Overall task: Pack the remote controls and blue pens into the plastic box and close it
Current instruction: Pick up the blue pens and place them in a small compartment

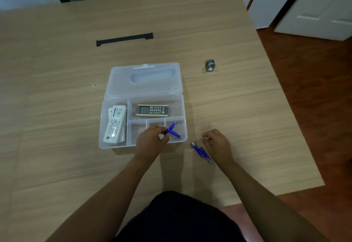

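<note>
Blue pen (170, 127) pinched in left hand (150, 141) fingers over the plastic box (114, 144); tilted, it could straddle a divider. Right hand (217, 142) loosely curled, empty.

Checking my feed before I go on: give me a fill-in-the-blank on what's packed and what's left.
1. The lid of the plastic box is ____.
2. The left hand holds a blue ____ over the box.
3. The white remote lies in the box's ____ compartment.
4. The loose pens lie on the table beside the ____ hand.

Missing words: open; pen; left; right
</note>
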